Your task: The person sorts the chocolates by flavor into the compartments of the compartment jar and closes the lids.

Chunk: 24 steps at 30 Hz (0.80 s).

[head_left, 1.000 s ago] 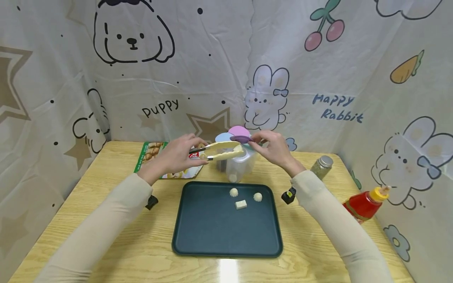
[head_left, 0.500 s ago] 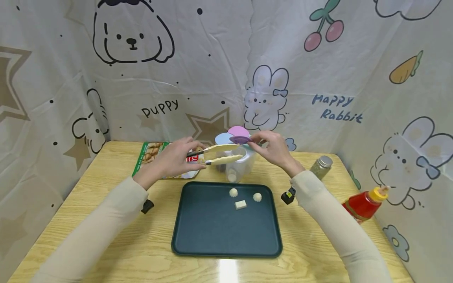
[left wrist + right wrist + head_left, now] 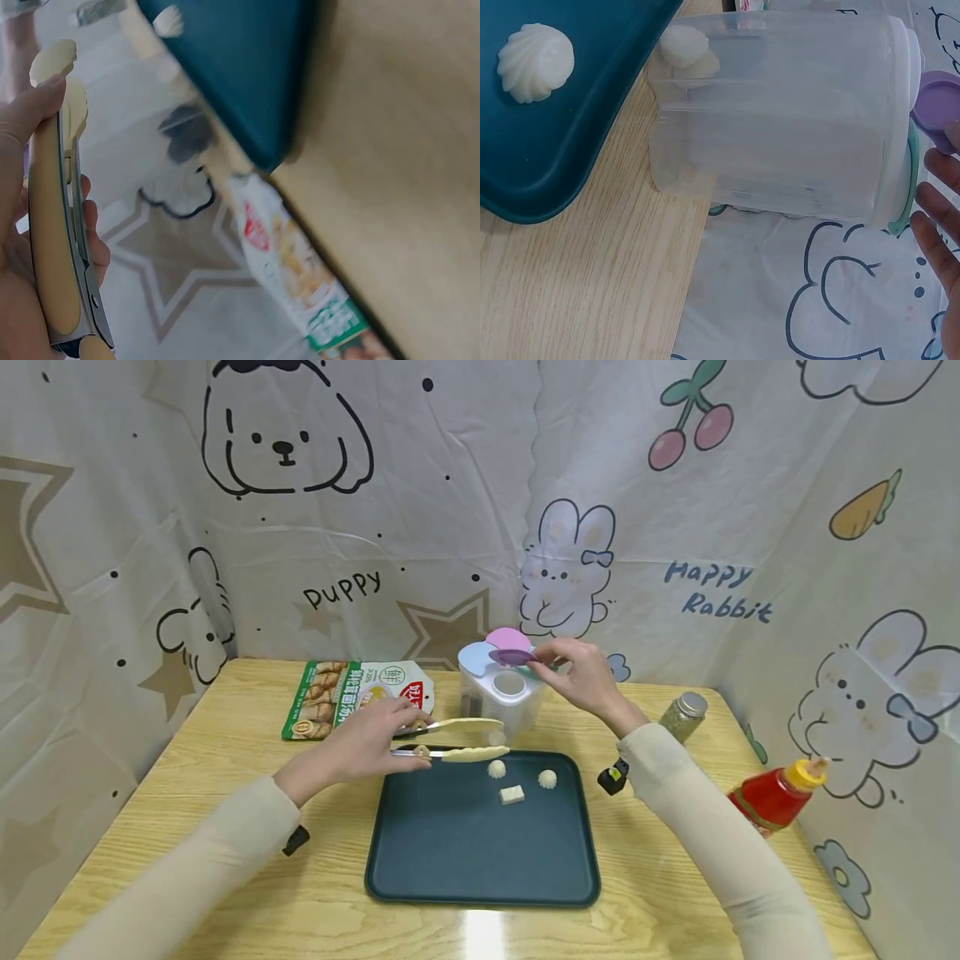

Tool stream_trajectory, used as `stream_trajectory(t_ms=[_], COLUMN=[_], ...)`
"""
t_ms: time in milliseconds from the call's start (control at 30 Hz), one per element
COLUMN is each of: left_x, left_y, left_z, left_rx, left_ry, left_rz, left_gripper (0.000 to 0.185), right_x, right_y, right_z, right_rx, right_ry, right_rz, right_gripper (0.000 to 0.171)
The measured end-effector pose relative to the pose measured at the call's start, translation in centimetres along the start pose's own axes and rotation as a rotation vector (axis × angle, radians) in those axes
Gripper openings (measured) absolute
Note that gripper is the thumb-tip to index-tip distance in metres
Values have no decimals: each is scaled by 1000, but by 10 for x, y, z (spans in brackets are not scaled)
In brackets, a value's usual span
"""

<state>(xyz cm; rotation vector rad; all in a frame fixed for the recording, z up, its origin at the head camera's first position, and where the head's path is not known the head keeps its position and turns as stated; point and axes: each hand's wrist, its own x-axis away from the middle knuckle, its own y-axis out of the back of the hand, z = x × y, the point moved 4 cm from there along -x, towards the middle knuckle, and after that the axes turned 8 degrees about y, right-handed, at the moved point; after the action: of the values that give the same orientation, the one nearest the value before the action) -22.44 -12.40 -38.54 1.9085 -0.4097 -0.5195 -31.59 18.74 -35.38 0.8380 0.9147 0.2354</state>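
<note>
My left hand (image 3: 367, 735) grips a pair of tongs (image 3: 468, 725) with cream tips. The tips are spread with nothing between them, above the tray's far edge. In the left wrist view, the tongs' tan handle (image 3: 52, 232) lies along the palm. My right hand (image 3: 581, 675) pinches the raised purple lid (image 3: 512, 657) of a clear lidded container (image 3: 521, 714), whose round opening (image 3: 510, 683) shows below. Pale rounded pieces (image 3: 684, 46) sit at the container's bottom. On the dark tray (image 3: 480, 860) lie two swirled white bun-shaped pieces (image 3: 547, 779) and a white block (image 3: 512, 794).
A green and white food packet (image 3: 322, 693) lies at the back left. Toward the right stand a small jar with a metal cap (image 3: 684, 714) and a red squeeze bottle (image 3: 772, 793). A printed cloth (image 3: 450, 510) hangs behind the table and along its sides.
The white piece between the tongs' tips a second ago is no longer there. My left hand has brought the tongs down and nearer, from the container's opening to the tray. My right hand stays at the lid.
</note>
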Motion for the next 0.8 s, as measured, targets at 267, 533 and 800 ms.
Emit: stream_trajectory(t_ms=[267,533,800], left_x=[6,7,8], left_y=[-35,-54,-63], left_z=[-2,-4,-7], left_rx=[7,-5,10], left_ry=[19,2,-3], left_rz=[110,170,178], left_gripper=[52,52,52], right_x=[1,1,0], right_y=[0,0,0], right_z=[0,-1,-1], right_rx=[0,0,-1], right_ry=[-4,2,-8], right_rz=[3,0,7], right_gripper=[11,10,10])
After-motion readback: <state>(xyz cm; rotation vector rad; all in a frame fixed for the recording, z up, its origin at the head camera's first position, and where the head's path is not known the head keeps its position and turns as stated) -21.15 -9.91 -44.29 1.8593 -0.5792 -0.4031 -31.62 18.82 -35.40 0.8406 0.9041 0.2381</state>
